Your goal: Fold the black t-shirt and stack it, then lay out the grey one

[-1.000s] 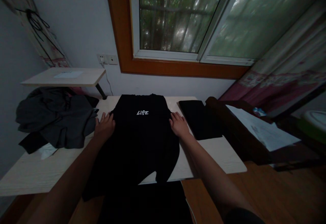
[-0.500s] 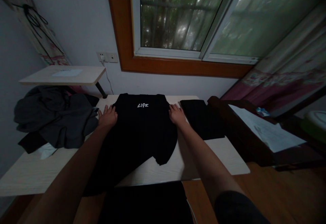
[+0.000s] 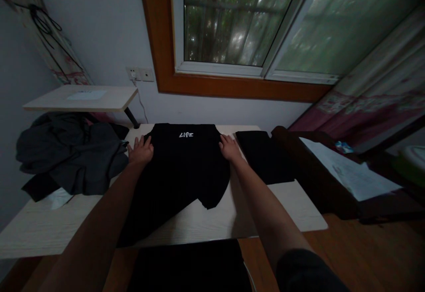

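A black T-shirt (image 3: 184, 168) with white "LIFE" lettering lies spread on a pale wooden table (image 3: 212, 221), its collar end near the far edge. My left hand (image 3: 141, 151) rests flat on the shirt's left edge with fingers stretched out. On the shirt's right edge lies my right hand (image 3: 228, 147), also flat and open. The shirt's lower part trails toward the table's near edge on the left.
A folded black garment (image 3: 264, 155) lies to the right of the shirt. A heap of dark grey clothes (image 3: 69, 152) covers the table's left end. A small shelf (image 3: 83, 98) and a wall socket (image 3: 139, 74) sit behind; a dark chair with papers (image 3: 345, 172) stands right.
Both hands slid the shirt away from me toward the far edge of the table. Its hem has come up from over the near edge onto the tabletop.
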Demonstrator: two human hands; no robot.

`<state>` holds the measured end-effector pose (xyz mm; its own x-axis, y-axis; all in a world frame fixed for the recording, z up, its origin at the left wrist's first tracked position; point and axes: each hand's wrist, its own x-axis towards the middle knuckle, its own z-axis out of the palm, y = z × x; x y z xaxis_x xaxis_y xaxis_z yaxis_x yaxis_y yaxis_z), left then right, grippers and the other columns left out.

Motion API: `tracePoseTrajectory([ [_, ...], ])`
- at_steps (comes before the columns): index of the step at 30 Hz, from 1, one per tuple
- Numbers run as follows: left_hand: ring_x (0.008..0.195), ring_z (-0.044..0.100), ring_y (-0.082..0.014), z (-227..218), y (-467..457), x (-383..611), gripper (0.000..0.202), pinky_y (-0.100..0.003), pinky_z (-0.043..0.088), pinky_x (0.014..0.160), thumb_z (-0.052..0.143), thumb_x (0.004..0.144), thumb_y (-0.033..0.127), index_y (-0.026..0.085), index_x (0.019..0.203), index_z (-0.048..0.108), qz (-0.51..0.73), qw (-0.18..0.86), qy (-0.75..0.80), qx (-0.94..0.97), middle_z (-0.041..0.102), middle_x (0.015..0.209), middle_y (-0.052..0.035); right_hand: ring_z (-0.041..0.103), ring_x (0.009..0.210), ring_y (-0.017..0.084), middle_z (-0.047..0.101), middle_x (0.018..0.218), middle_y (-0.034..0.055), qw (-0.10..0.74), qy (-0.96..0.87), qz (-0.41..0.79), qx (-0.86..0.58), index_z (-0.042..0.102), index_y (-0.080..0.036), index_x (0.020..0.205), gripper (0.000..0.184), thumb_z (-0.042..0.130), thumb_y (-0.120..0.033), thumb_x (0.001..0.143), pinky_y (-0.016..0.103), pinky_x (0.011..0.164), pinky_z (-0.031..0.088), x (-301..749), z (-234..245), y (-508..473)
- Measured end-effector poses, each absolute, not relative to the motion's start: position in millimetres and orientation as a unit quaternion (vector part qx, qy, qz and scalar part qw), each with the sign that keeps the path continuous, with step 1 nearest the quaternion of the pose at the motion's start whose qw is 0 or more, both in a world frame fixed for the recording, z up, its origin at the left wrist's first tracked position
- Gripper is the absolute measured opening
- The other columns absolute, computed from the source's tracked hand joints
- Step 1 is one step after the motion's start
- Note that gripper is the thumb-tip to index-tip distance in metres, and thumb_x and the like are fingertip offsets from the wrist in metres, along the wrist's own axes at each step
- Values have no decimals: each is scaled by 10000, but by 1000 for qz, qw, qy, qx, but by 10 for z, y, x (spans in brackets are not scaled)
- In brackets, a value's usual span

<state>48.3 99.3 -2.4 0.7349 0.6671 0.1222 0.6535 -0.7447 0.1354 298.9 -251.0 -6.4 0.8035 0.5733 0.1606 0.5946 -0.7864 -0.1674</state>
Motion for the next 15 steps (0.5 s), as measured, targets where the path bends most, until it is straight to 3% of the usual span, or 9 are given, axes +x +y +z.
tracePoseTrajectory([
  [5, 1541, 273, -348, -42, 896, 273, 618, -641, 218, 1212, 294, 1022, 405, 264, 1623, 285, 113, 12, 324, 939, 316, 1665, -133, 312, 1521, 268, 380, 1638, 83, 117, -326, -53, -937, 414, -246, 1567, 533, 390, -383, 1053, 462, 1238, 260, 2896, -102, -2652],
  [9, 1513, 340, -338, -75, 727, 33, 563, -581, 267, 1214, 342, 1013, 366, 225, 1548, 445, 145, -18, 296, 944, 369, 1637, -153, 320, 1519, 266, 385, 1631, 100, 113, -326, -67, -936, 511, -243, 1507, 487, 411, -392, 1054, 450, 1241, 258, 2755, -137, -2769],
  [15, 1506, 358, -318, -55, 456, -407, 523, -548, 304, 1218, 353, 1002, 319, 200, 1478, 533, 157, -16, 222, 962, 364, 1647, -101, 299, 1533, 264, 392, 1631, 96, 112, -333, -63, -934, 484, -237, 1523, 500, 411, -394, 1054, 476, 1237, 264, 2427, -124, -2960],
])
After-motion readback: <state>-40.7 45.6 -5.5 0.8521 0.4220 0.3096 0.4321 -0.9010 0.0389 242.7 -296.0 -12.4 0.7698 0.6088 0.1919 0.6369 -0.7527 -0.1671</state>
